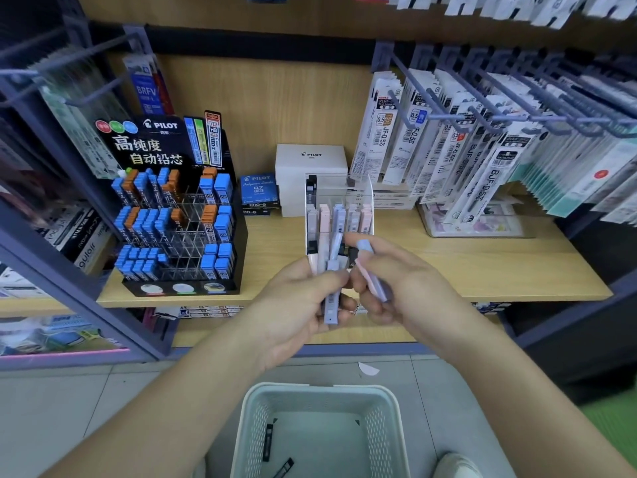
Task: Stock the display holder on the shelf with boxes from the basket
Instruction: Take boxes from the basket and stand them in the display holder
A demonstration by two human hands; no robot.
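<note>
Down by the person's feet sits the pale mesh basket (320, 388), with only a couple of slim black boxes (268, 441) lying flat on its bottom. Above it, both hands are raised in front of the wooden shelf (465, 263).

The left hand (296, 298) grips a small bundle of pastel boxes (332, 288), fingers curled round the back and thumb pressed across the front. The bundle stands nearly upright, its top ends fanned out toward the clear display holder (362, 193) just behind. The right hand (396, 281) pinches a single pink box (374, 281) between thumb and forefinger, with the other fingers curled beneath. That box lies on a slant, its lilac cap up and toward the holder, its lower end angled down toward the person's right.

The holder stands near the shelf's front edge, between a black lead display (179, 215) and hanging refill packs (448, 132). A white carton (310, 160) sits behind it. Pastel boxes already stand upright in its back row. The hands hide the front slots.

To my eye the single box is about to go in. It should be turned upright, cap on top, to match its neighbours, and lowered straight into a free slot of its own colour without nudging the light holder. The left hand's bundle needs a firm grip so none slip.
</note>
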